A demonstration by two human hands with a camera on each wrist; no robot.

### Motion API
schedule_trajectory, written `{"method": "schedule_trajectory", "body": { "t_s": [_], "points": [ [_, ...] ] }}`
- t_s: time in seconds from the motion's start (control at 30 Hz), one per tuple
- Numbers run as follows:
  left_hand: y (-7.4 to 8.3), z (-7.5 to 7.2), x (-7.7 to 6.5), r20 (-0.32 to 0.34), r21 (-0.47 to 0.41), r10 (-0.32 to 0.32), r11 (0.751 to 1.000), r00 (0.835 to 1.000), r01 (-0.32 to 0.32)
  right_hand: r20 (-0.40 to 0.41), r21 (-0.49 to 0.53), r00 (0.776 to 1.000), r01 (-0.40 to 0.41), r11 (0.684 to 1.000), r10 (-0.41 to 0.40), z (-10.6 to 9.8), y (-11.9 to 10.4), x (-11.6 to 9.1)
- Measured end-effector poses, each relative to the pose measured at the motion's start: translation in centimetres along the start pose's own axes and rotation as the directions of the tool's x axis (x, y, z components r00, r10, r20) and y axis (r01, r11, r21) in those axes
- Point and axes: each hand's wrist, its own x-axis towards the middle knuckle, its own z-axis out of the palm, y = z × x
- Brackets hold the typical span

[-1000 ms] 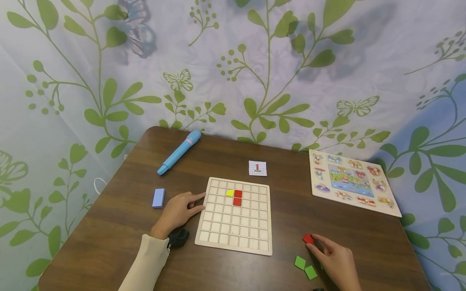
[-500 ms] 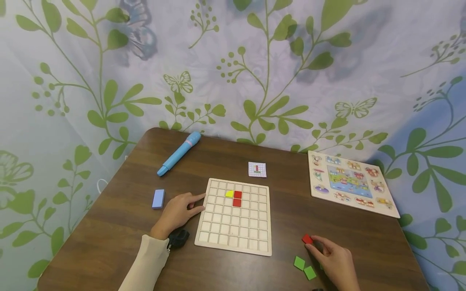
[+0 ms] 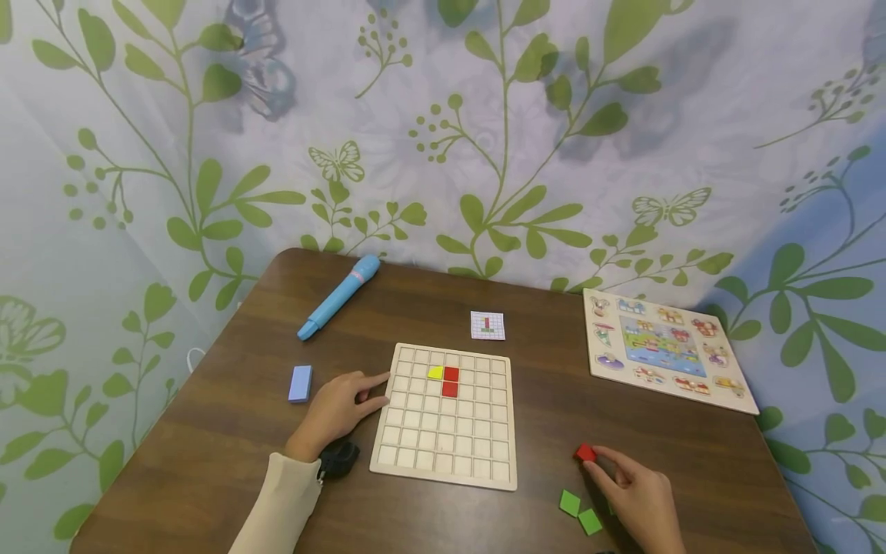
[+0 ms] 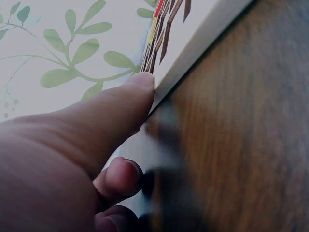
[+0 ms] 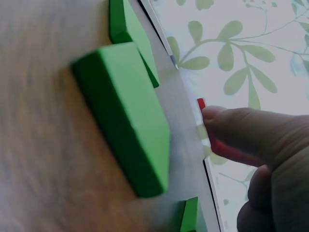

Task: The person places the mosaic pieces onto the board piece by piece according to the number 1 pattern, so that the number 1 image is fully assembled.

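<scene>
My left hand (image 3: 339,412) rests on the table at the left edge of a wooden grid board (image 3: 443,477). Its index finger and thumb touch that edge, and the left wrist view has the thumb (image 4: 111,113) against the board's side. On the board lie a yellow quarter-round tile (image 3: 435,373) and two red square tiles (image 3: 450,389) in a column. To the right of the board, my right hand (image 3: 640,492) pinches a red tile (image 3: 585,452) between thumb and index finger. Just below it on the table are green tiles (image 3: 570,503), one of them mostly hidden behind the hand.
A small pattern card (image 3: 487,325) lies behind the board. A blue toy microphone (image 3: 339,298) is at the back left, and a blue block (image 3: 300,384) sits left of the left hand. A picture puzzle board (image 3: 602,377) lies at the back right, near the patterned curtain.
The red tile in the right hand seems slightly higher and more tilted. The left hand stays at the board's edge. The head view has shifted a little.
</scene>
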Motion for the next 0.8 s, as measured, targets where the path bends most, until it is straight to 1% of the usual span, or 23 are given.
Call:
{"method": "schedule_trajectory", "body": {
  "t_s": [0.2, 0.47, 0.6, 0.8],
  "points": [
    [0.1, -0.1, 0.0, 0.015, -0.001, -0.01, 1.0, 1.0, 0.01, -0.006, -0.002, 1.0, 0.007, 1.0, -0.007, -0.1, -0.4, 0.4],
    [0.1, -0.1, 0.0, 0.009, -0.001, -0.015, 1.0, 1.0, 0.015, -0.037, 0.014, 0.998, 0.042, 0.999, -0.041, -0.5, -1.1, 1.1],
    [0.2, -0.1, -0.1, 0.003, 0.0, -0.006, 1.0, 1.0, 0.006, -0.047, 0.025, 0.998, 0.044, 0.999, -0.043, -0.5, -1.5, 1.4],
    [0.1, -0.1, -0.1, 0.0, -0.001, 0.005, 1.0, 1.0, -0.005, -0.041, 0.033, 0.996, 0.085, 0.996, -0.084, -0.4, -2.5, 2.5]
  ]
}}
